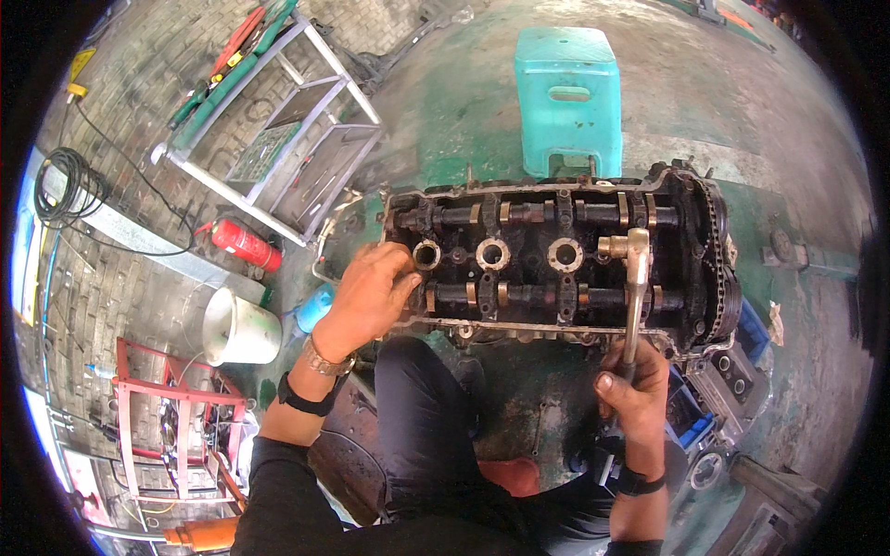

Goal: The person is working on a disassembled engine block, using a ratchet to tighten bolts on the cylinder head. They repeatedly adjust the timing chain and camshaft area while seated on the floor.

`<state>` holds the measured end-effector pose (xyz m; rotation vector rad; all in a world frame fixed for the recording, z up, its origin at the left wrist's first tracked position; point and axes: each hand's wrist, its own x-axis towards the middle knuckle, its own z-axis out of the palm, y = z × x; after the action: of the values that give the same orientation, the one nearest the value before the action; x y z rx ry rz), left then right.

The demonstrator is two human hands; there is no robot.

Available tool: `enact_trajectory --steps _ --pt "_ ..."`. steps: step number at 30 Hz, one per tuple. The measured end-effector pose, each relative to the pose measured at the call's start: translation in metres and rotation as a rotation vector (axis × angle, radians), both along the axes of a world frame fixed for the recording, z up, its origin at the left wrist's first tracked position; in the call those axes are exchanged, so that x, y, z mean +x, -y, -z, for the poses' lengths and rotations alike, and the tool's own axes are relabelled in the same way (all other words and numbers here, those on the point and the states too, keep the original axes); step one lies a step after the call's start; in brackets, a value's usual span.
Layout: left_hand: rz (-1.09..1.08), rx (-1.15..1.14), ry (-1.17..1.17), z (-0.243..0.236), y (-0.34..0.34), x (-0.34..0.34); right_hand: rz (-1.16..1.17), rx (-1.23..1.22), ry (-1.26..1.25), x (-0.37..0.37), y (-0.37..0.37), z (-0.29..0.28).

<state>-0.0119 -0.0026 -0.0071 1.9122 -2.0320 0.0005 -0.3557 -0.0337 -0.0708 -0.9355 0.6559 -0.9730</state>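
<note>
The workshop floor was patchy grey and green, brick-paved at left.
On it stood a turquoise stool and, leftward, a metal trolley, a red fire extinguisher and a white bucket.

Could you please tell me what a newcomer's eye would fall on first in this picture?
Probably the bright turquoise stool at the top, just beyond the long, dark engine head in the middle. Next might come the shiny ratchet wrench, its handle in the right hand, over the engine head's right part. The red fire extinguisher also stands out at left.
</note>
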Motion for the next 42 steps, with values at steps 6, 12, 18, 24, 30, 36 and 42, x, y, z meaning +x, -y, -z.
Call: enact_trajectory --steps 6,12,18,24,30,36,42 --pt "-0.069 -0.068 -0.027 -0.003 -0.001 -0.002 0.011 -0.014 -0.007 0.0 0.0 0.0" --pt "-0.121 -0.077 -0.143 -0.018 -0.007 -0.01 0.003 0.01 0.001 -0.001 0.0 -0.002" --pt "-0.018 -0.111 -0.356 -0.033 -0.018 -0.028 -0.01 -0.004 0.034 0.001 0.001 0.0" --pt "0.252 -0.121 -0.8 -0.012 -0.011 -0.069 -0.038 0.072 0.096 0.006 0.001 0.001" --pt "0.451 0.049 -0.753 -0.001 -0.004 -0.107 -0.173 0.042 -0.03 0.005 0.005 -0.005" --pt "0.371 0.02 -0.689 0.009 -0.005 -0.138 -0.143 -0.224 -0.029 0.007 0.01 0.008" --pt "0.194 0.12 -0.684 0.012 -0.007 -0.143 -0.012 -0.345 0.066 0.015 0.011 0.015"
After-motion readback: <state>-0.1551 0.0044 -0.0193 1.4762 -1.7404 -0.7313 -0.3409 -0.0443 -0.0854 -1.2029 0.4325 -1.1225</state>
